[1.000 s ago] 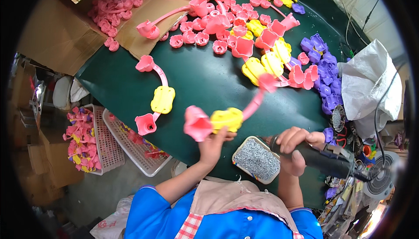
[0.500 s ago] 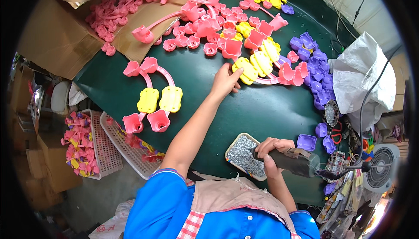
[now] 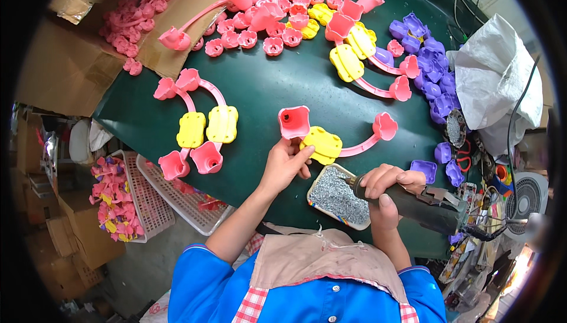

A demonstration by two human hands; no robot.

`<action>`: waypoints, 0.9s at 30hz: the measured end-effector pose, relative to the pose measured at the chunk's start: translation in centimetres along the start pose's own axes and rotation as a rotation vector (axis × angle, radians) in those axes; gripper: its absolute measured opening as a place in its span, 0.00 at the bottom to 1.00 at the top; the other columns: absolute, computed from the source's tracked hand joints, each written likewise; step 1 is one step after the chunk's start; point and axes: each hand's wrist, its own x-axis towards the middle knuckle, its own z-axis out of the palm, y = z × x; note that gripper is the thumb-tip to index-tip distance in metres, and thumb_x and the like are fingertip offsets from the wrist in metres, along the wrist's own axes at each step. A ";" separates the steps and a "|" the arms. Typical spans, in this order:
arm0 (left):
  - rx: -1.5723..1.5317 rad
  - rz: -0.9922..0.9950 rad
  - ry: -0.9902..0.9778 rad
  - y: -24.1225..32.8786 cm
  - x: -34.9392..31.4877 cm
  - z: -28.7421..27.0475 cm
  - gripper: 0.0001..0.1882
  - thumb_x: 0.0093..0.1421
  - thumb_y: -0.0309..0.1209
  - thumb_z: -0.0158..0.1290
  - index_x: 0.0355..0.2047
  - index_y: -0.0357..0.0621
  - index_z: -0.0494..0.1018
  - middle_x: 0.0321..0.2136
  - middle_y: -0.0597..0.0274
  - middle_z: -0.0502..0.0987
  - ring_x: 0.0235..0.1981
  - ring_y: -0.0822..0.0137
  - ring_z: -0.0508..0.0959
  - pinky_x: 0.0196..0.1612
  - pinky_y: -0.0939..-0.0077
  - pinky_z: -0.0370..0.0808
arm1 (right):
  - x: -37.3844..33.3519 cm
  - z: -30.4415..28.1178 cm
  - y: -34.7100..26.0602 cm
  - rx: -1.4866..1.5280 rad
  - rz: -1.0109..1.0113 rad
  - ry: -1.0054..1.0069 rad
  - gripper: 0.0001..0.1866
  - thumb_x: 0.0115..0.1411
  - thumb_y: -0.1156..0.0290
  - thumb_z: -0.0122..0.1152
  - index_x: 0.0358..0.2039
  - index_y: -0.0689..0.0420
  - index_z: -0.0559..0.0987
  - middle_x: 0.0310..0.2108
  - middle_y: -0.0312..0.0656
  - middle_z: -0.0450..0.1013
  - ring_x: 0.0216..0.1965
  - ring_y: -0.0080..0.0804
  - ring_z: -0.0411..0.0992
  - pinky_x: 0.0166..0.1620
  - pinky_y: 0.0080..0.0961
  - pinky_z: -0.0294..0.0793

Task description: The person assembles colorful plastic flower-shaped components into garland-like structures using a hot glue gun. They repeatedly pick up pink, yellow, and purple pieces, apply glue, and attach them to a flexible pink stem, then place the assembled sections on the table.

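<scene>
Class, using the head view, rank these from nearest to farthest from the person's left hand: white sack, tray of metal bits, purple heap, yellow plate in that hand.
1. Yellow plate: held in the left hand.
2. Tray of metal bits: right of the hand, nearer the person.
3. Purple heap: farther right, across the table.
4. White sack: right, past the heap.

My shirt [image 3: 298, 302]: bright blue, short sleeves [image 3: 201, 279], striped cuff trim [image 3: 199, 247], pale front buttons [image 3: 336, 288]. My beige apron [image 3: 307, 257]: red edging [image 3: 331, 275], red-and-white checked straps [image 3: 251, 304]. Left hand [image 3: 286, 163], right hand [image 3: 387, 190]: bare.

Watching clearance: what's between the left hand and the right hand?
In the head view, a tray of small metal pieces lies between the left hand and right hand; the dark tool partly overlaps it.
</scene>
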 end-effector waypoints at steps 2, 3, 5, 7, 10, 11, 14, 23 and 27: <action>0.007 0.021 0.115 0.1 -1.1 0.2 0.22 0.62 0.30 0.65 0.49 0.30 0.71 0.27 0.61 0.76 0.17 0.76 0.76 0.19 0.81 0.71 | 0.1 -0.1 -0.1 0.003 -0.005 -0.005 0.22 0.61 0.74 0.62 0.51 0.53 0.63 0.24 0.41 0.71 0.25 0.32 0.70 0.35 0.34 0.77; 0.234 0.171 0.204 -1.3 -1.9 -0.2 0.23 0.57 0.29 0.69 0.48 0.33 0.73 0.29 0.60 0.77 0.19 0.77 0.76 0.21 0.80 0.72 | 0.0 -0.3 -0.2 0.008 -0.005 -0.012 0.22 0.61 0.75 0.61 0.51 0.53 0.62 0.24 0.42 0.71 0.25 0.32 0.70 0.36 0.34 0.77; 0.612 0.477 0.166 -1.1 -4.1 -0.1 0.21 0.53 0.29 0.71 0.45 0.37 0.76 0.31 0.59 0.77 0.24 0.72 0.78 0.25 0.74 0.74 | -0.2 -0.4 -0.3 0.019 0.009 0.001 0.22 0.61 0.76 0.61 0.51 0.53 0.60 0.25 0.43 0.71 0.25 0.33 0.71 0.36 0.35 0.78; 0.718 0.843 0.041 -0.8 -3.6 1.6 0.20 0.47 0.33 0.73 0.39 0.43 0.80 0.33 0.61 0.77 0.33 0.58 0.76 0.31 0.67 0.70 | -0.1 -0.2 -0.5 0.039 0.027 0.027 0.23 0.61 0.75 0.62 0.51 0.52 0.61 0.25 0.42 0.71 0.25 0.33 0.71 0.36 0.35 0.78; 0.756 0.861 -0.069 -0.6 -3.2 3.0 0.14 0.49 0.31 0.70 0.36 0.46 0.81 0.32 0.67 0.78 0.37 0.63 0.76 0.40 0.66 0.67 | 0.2 0.7 -1.1 0.078 0.057 0.068 0.23 0.61 0.73 0.63 0.51 0.52 0.61 0.24 0.42 0.71 0.25 0.32 0.71 0.36 0.35 0.78; 0.763 0.874 -0.072 -0.5 -3.0 3.1 0.13 0.49 0.30 0.70 0.35 0.46 0.81 0.31 0.68 0.78 0.37 0.63 0.76 0.41 0.66 0.66 | 0.3 0.7 -1.4 0.073 0.054 0.062 0.23 0.61 0.73 0.64 0.51 0.52 0.61 0.24 0.41 0.71 0.25 0.32 0.71 0.36 0.34 0.78; 0.743 0.864 -0.078 -0.4 -2.7 3.1 0.08 0.50 0.28 0.69 0.31 0.47 0.81 0.29 0.70 0.78 0.36 0.64 0.75 0.44 0.65 0.65 | 0.5 0.4 -2.3 0.060 0.044 0.055 0.23 0.62 0.71 0.65 0.50 0.52 0.61 0.25 0.40 0.71 0.25 0.32 0.71 0.36 0.34 0.78; 0.563 0.789 -0.162 -0.3 -2.7 3.3 0.09 0.48 0.26 0.70 0.29 0.46 0.81 0.29 0.67 0.78 0.36 0.62 0.75 0.44 0.66 0.66 | 0.7 0.2 -3.2 0.084 0.065 0.027 0.23 0.63 0.69 0.66 0.50 0.52 0.60 0.25 0.41 0.72 0.27 0.32 0.72 0.37 0.35 0.77; 0.568 0.770 -0.158 -0.1 -2.8 3.7 0.10 0.46 0.22 0.70 0.29 0.42 0.81 0.27 0.63 0.78 0.34 0.61 0.76 0.41 0.67 0.70 | 0.8 0.2 -3.2 0.056 0.077 0.002 0.22 0.63 0.71 0.64 0.50 0.52 0.61 0.26 0.41 0.72 0.27 0.33 0.72 0.37 0.35 0.78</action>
